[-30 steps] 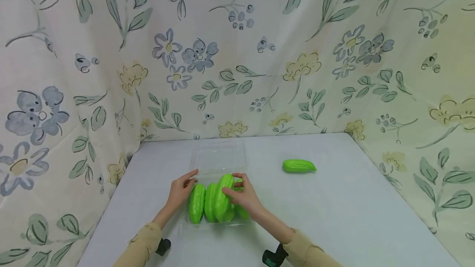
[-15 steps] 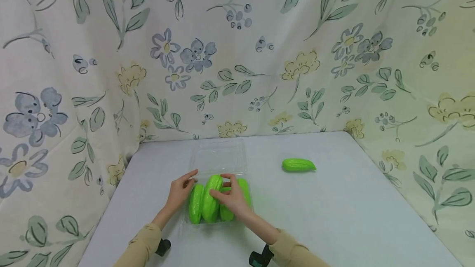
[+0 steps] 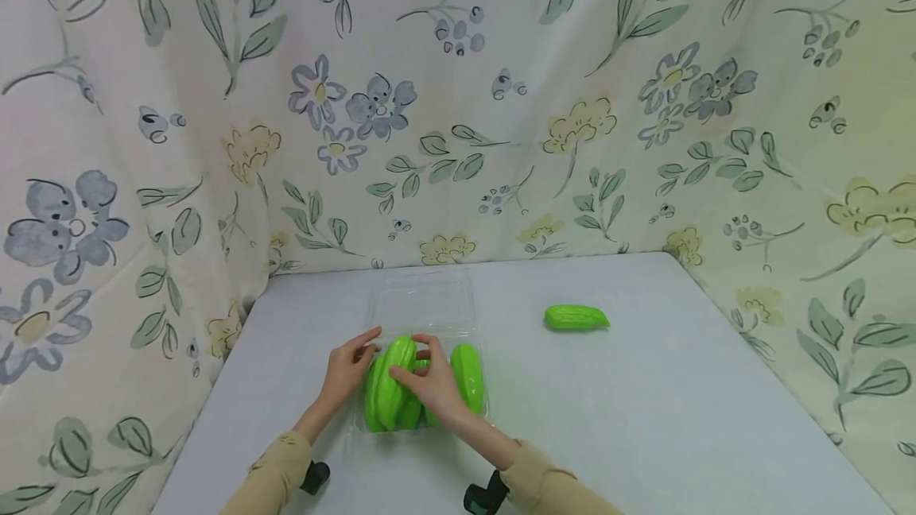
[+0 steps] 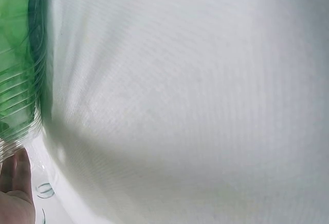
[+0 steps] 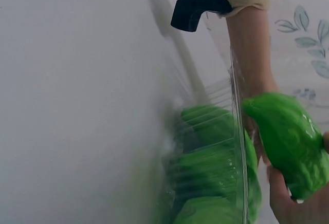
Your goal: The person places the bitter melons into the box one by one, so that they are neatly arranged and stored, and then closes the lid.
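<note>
My right hand [image 3: 435, 385] grips a bright green, lumpy bitter melon [image 3: 393, 388] between thumb and fingers. In the head view it appears over the left part of a clear plastic box [image 3: 486, 408]. Inside the box lie several similar melons; one melon [image 3: 467, 378] shows at the right side, and others are partly hidden by the held one and my hand. The right wrist view has the held melon [image 5: 288, 139] raised above the box rim. My left hand [image 3: 347, 369] is at the box's left back corner, its fingers [image 4: 21, 171] extended beside the wall.
The box's clear lid [image 3: 422, 300] lies opened back behind it. Another green bitter melon [image 3: 576, 317] lies on the white table [image 3: 644, 404] at the right back. A flowered curtain [image 3: 458, 102] hangs behind and along both sides.
My right hand has moved left with the held bitter melon, from the box's middle to its left part. The melon at the right side is now uncovered. My left hand has stayed put.
</note>
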`<action>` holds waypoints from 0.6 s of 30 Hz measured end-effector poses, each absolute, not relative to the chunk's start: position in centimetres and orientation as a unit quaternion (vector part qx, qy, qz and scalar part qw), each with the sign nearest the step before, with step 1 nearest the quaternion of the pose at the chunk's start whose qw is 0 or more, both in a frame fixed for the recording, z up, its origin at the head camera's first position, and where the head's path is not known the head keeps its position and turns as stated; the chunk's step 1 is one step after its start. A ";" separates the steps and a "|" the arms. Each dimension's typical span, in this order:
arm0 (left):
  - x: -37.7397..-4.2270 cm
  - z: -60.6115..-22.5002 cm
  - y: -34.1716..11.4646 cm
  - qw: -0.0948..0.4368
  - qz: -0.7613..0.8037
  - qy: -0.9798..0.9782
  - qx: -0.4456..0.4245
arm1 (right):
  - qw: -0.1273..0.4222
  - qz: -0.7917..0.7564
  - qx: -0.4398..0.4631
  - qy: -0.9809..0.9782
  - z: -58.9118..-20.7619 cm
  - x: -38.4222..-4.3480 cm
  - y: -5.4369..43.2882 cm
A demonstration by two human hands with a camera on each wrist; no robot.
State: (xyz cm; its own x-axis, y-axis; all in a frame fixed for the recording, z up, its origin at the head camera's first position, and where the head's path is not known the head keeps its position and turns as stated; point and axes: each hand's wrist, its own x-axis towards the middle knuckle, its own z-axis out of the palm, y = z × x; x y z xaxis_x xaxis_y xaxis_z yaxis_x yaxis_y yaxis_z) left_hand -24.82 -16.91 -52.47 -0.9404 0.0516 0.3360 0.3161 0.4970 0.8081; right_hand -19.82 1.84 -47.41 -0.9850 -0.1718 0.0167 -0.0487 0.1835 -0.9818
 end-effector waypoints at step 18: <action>-25.0 -52.8 -17.1 0.143 -0.494 -0.850 -0.117 | -0.015 -0.569 -0.130 0.812 -48.5 -19.8 1.0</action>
State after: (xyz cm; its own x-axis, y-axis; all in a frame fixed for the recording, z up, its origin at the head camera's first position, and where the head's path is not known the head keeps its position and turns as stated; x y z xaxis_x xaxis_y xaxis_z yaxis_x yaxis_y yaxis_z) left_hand -24.99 -17.08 -52.81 -0.9318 0.0579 0.3584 0.3400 0.4851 0.8057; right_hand -19.83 0.99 -48.47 -0.9658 -0.1933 0.1727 -0.2284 0.3194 -0.9197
